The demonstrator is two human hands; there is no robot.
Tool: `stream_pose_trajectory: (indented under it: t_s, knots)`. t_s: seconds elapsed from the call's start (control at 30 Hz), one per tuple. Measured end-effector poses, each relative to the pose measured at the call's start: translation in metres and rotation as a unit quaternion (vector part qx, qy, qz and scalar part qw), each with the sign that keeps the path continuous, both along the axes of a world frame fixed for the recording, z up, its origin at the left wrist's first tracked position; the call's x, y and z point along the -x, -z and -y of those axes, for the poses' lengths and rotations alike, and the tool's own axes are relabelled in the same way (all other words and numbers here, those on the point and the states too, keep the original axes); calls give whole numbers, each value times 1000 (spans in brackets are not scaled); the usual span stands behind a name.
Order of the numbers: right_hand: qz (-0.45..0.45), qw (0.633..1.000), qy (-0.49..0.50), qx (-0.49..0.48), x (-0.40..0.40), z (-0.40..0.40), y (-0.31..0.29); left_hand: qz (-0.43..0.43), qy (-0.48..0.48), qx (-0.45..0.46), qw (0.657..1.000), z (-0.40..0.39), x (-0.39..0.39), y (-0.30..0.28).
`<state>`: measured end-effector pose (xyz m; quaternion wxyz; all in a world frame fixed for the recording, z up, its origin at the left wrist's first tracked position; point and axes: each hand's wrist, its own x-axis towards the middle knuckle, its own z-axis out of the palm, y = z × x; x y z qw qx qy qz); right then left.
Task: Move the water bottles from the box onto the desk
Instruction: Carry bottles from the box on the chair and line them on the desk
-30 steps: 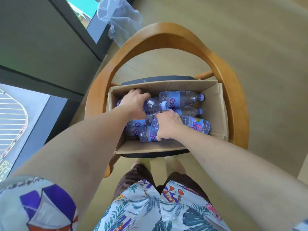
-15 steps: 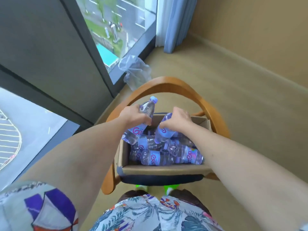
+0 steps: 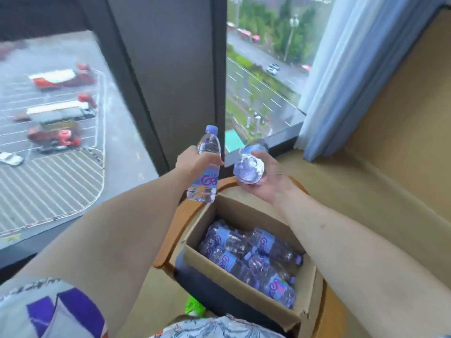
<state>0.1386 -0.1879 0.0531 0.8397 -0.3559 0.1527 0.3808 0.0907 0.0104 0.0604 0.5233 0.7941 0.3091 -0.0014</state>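
Note:
My left hand (image 3: 192, 164) grips a clear water bottle (image 3: 206, 167) with a purple cap and blue label, held upright above the box. My right hand (image 3: 271, 178) holds a second water bottle (image 3: 249, 168) lying level, its base turned toward the camera. Both hands are raised in front of the window. Below them an open cardboard box (image 3: 234, 284) sits on a wooden chair (image 3: 175, 228) and holds several more bottles (image 3: 253, 254) lying on their sides. No desk is in view.
A floor-to-ceiling window with a dark frame post (image 3: 170, 81) stands straight ahead. A pale blue curtain (image 3: 351, 69) hangs at the right, beside a tan wall. Beige floor surrounds the chair. My green shoe (image 3: 194, 307) shows under the box.
Both hands have lifted their bottles clear of the box and up in front of the window. The view has swung upward and left, so the box now lies low right.

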Motion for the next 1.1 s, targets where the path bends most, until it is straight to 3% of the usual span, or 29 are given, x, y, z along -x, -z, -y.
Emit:
stream_pose_trajectory:
  t_s: [0.13, 0.3, 0.4, 0.57, 0.8, 1.1]
  knots:
    - [84, 989, -118, 20, 30, -22, -14, 53, -118, 46, 991, -8, 53, -19]
    - [127, 960, -244, 52, 75, -61, -25, 94, -228, 94, 965, -33, 129, -39]
    - [195, 921, -330, 75, 112, -95, -33, 110, -282, 70, 950, -50, 184, -48]
    - [231, 864, -447, 14, 198, -162, -51, 117, -367, 7, 923, -80, 298, -65]
    - [224, 762, -601, -89, 397, -238, -70, 143, -518, -38, 842, -97, 512, -89]
    - [280, 655, -699, -66, 699, -268, -76, 136, -653, -69, 742, -71, 827, -104]
